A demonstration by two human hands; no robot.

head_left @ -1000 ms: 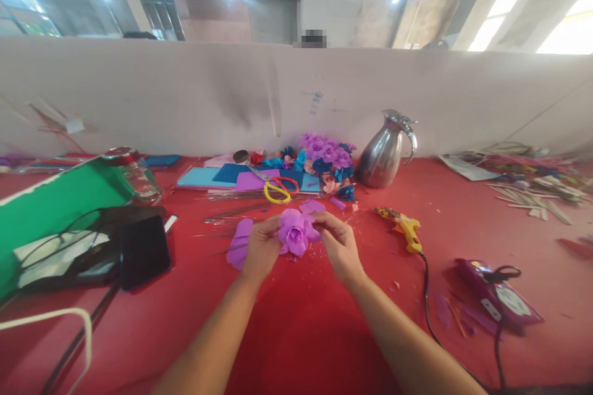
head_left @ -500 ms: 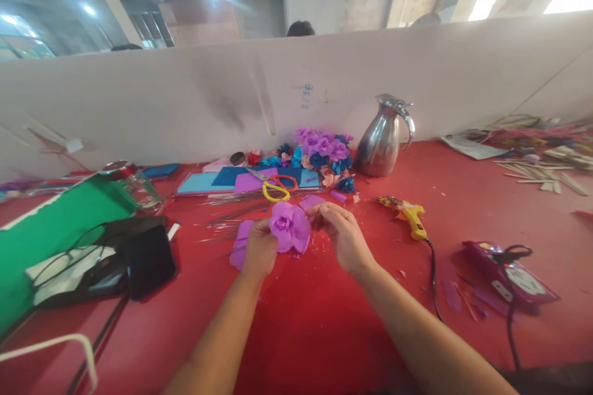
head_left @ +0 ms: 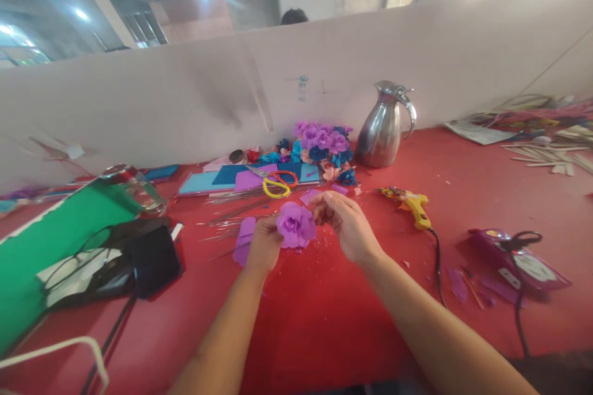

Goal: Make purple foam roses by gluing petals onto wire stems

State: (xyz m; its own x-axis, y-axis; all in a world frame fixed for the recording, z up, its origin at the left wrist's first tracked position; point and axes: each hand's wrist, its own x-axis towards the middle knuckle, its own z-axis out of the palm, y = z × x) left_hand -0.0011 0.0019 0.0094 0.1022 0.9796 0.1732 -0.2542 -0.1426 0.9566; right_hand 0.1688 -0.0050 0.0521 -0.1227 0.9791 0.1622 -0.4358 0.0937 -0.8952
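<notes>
A purple paper flower (head_left: 295, 225) is held over the red table by my left hand (head_left: 266, 244), whose fingers close on its left side. My right hand (head_left: 340, 222) is at the flower's right edge with its fingers bent together; whether they pinch a petal is too small to tell. Purple petal pieces (head_left: 243, 241) lie beside my left hand, near thin wires (head_left: 222, 228). Behind the hands, scissors with red and yellow handles (head_left: 277, 185) rest on coloured paper sheets (head_left: 199, 182). A heap of finished paper flowers (head_left: 324, 139) stands behind these.
A metal jug (head_left: 380, 129) stands by the partition (head_left: 185, 99). To the right are a yellow glue gun (head_left: 417, 210) and a purple power box (head_left: 519, 262). A glass jar (head_left: 139, 191), a black phone (head_left: 155, 262) and a green board (head_left: 60, 228) are left.
The flower and both hands have shifted slightly right in view, and the flower faces more toward the camera. The camera view has tilted a little.
</notes>
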